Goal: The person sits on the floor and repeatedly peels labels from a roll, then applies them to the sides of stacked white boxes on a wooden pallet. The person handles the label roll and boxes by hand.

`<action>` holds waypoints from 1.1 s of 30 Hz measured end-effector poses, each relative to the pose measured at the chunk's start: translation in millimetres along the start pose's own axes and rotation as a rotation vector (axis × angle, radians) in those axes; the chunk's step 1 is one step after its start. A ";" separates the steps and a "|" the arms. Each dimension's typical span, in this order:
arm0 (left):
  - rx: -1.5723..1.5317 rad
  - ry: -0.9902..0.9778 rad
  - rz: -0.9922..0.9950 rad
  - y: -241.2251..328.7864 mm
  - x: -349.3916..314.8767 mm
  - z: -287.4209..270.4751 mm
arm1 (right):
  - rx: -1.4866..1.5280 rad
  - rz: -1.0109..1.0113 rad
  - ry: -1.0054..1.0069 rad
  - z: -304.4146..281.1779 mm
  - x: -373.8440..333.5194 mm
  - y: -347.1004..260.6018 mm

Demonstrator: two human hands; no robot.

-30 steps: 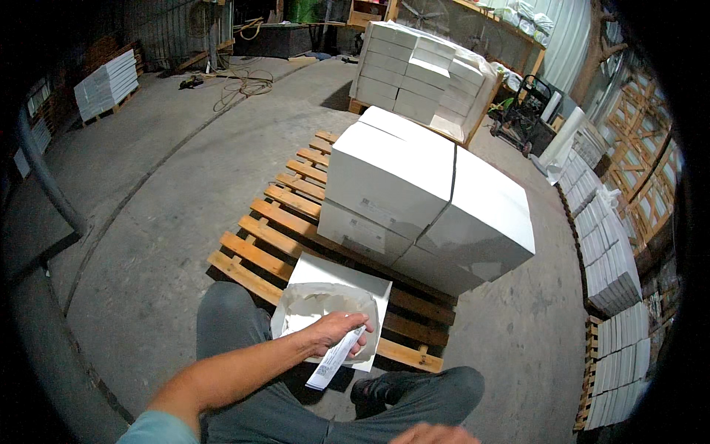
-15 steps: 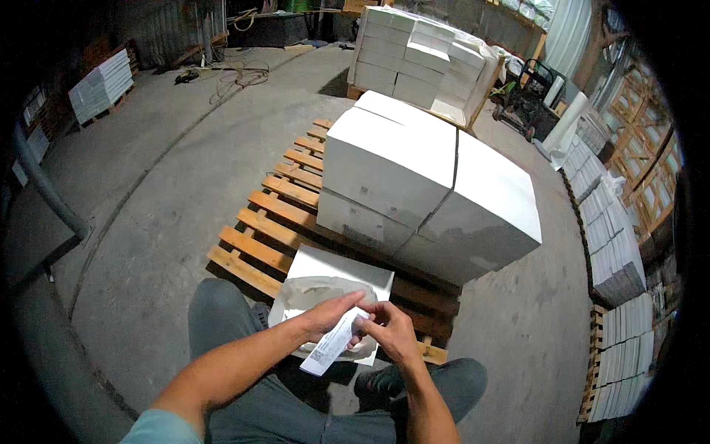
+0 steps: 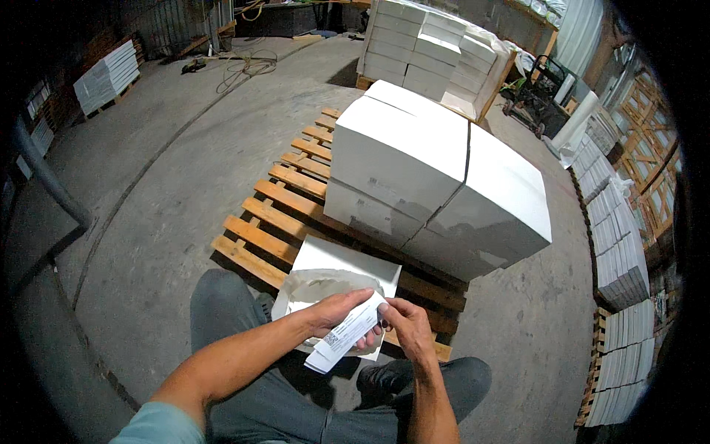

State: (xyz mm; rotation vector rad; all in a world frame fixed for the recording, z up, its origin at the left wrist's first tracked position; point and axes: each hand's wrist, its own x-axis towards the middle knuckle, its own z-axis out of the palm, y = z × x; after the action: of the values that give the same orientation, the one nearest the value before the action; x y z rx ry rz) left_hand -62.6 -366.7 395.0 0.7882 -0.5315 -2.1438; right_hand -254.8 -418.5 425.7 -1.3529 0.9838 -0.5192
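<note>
A small stack of white printed paper labels (image 3: 345,337) is between my two hands, its layers slightly fanned at the lower end. My left hand (image 3: 333,311) lies under and along the labels, its fingers curled round them from behind. Thumb and fingers of my right hand (image 3: 411,327) pinch their upper right end. Below both hands is a white box (image 3: 347,257) with a grey, shadow-like patch on its top, partly hidden by my hands and the labels.
Larger white boxes (image 3: 403,140) stand together on a slatted wooden pallet (image 3: 255,244) just ahead. Behind them is another pallet load of white boxes (image 3: 421,55). Stacks of white flat packs (image 3: 617,248) line the right side. A cable (image 3: 248,68) lies coiled on the concrete floor.
My right hand has shifted slightly right along the labels' upper end. The labels now show more of their printed face, and their lower ends are spread apart. The whole view has tilted a little.
</note>
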 end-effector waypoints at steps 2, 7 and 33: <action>-0.001 0.017 0.002 -1.5 3.1 -4.3 | -0.003 -0.035 0.072 1.4 2.3 3.4; -0.027 0.151 -0.026 2.7 -2.5 -3.6 | 0.230 -0.044 0.253 -7.3 9.3 9.3; 0.275 0.250 0.147 9.2 -4.1 -3.1 | 0.486 0.063 -0.008 -7.6 4.8 1.4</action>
State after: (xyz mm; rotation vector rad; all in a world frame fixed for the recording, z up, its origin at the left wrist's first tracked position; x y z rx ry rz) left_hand -53.6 -369.5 399.7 1.1151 -0.7361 -1.8266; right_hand -258.8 -426.3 423.6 -0.8855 0.8230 -0.6555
